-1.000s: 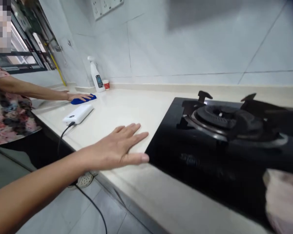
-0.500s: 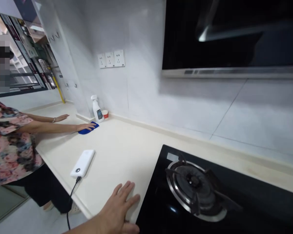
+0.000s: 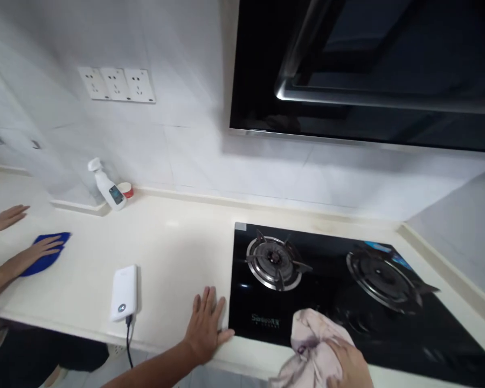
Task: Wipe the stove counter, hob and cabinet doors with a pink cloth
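My left hand (image 3: pixel 205 323) lies flat, fingers spread, on the cream countertop (image 3: pixel 173 253) just left of the black glass gas hob (image 3: pixel 331 291). My right hand (image 3: pixel 350 366) grips a bunched pale pink cloth (image 3: pixel 311 345) at the hob's front edge, below and between the two burners. The left burner (image 3: pixel 272 258) and right burner (image 3: pixel 382 275) carry no pots.
A white power bank (image 3: pixel 124 292) with a black cable lies left of my left hand. Another person's hand (image 3: pixel 40 249) presses a blue cloth (image 3: pixel 48 253) at far left. A spray bottle (image 3: pixel 107 186) and small red tub (image 3: pixel 126 189) stand by the wall. A range hood (image 3: pixel 367 70) hangs overhead.
The view swung right and up, bringing the whole hob and hood into sight. My right hand with the pink cloth came back into view at the hob's front edge. My left hand stayed flat.
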Demonstrator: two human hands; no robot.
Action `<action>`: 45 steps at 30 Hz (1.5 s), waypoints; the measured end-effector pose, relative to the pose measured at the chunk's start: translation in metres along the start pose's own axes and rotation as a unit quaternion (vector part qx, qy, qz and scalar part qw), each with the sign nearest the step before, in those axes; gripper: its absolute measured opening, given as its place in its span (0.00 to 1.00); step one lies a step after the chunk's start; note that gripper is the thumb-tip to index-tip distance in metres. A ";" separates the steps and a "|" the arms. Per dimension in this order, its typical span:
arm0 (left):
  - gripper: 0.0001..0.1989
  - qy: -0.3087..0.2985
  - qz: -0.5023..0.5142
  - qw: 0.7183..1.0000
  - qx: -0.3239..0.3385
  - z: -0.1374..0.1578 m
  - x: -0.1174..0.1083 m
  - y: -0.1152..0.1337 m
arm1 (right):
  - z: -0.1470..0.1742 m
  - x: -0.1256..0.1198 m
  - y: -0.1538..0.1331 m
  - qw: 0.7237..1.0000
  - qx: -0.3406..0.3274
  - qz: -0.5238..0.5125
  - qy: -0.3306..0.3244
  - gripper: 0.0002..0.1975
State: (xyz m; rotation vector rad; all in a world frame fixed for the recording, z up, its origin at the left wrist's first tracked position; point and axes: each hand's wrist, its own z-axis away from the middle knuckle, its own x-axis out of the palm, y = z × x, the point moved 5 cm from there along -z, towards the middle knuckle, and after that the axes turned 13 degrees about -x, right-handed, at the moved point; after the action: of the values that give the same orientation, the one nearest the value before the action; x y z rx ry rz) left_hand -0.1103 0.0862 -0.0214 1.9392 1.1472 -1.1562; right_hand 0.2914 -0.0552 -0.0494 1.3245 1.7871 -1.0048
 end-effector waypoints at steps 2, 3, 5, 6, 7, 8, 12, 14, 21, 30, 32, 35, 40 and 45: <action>0.39 -0.006 0.011 1.000 -0.004 -0.001 0.003 -0.003 | -0.004 0.001 -0.009 1.000 0.027 0.013 0.003 0.30; 0.39 -0.005 0.016 1.000 -0.005 -0.001 0.004 -0.004 | -0.007 0.001 -0.014 0.999 0.045 0.027 0.001 0.29; 0.38 0.002 0.021 1.000 -0.002 -0.002 0.005 -0.006 | -0.015 -0.002 -0.022 0.995 0.082 0.061 -0.001 0.27; 0.38 0.006 0.020 1.000 0.000 -0.003 0.005 -0.006 | -0.019 -0.003 -0.026 0.992 0.101 0.076 -0.004 0.25; 0.37 0.009 0.018 1.000 0.001 -0.004 0.004 -0.007 | -0.023 -0.004 -0.029 0.989 0.121 0.089 -0.011 0.23; 0.37 0.010 0.016 1.000 0.003 -0.004 0.004 -0.007 | -0.029 -0.005 -0.032 0.985 0.139 0.097 -0.023 0.22; 0.38 0.000 0.009 1.000 0.002 -0.007 0.000 -0.009 | -0.067 -0.002 -0.050 0.976 0.170 0.085 -0.102 0.19; 0.39 -0.012 0.007 1.000 0.001 -0.008 0.000 -0.011 | -0.096 0.003 -0.065 0.980 0.142 0.049 -0.130 0.21; 0.37 -0.034 0.004 0.999 0.004 -0.011 -0.004 -0.019 | -0.167 0.011 -0.065 0.972 0.078 -0.040 -0.220 0.22; 0.42 -0.059 0.000 0.998 0.005 -0.014 -0.017 -0.015 | -0.203 -0.014 0.038 0.939 0.111 0.077 -0.317 0.26; 0.44 -0.057 0.000 0.998 0.011 -0.015 -0.021 -0.012 | -0.211 -0.011 0.057 0.932 0.107 0.088 -0.334 0.24; 0.45 -0.054 -0.008 0.998 0.014 -0.015 -0.026 -0.008 | -0.220 -0.008 0.100 0.928 0.129 0.146 -0.319 0.21; 0.47 -0.061 0.002 0.998 -0.005 -0.010 -0.029 -0.005 | -0.238 0.008 0.178 0.934 0.143 0.167 -0.282 0.22; 0.51 -0.084 0.020 0.996 -0.028 0.000 -0.027 -0.001 | -0.278 0.047 0.220 0.925 0.264 0.128 -0.243 0.28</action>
State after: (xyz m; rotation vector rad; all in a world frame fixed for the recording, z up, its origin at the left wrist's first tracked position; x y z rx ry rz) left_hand -0.1180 0.0761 0.0030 1.7773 1.0357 -1.2272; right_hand 0.4708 0.2502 -0.0006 1.4079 0.9744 -1.5662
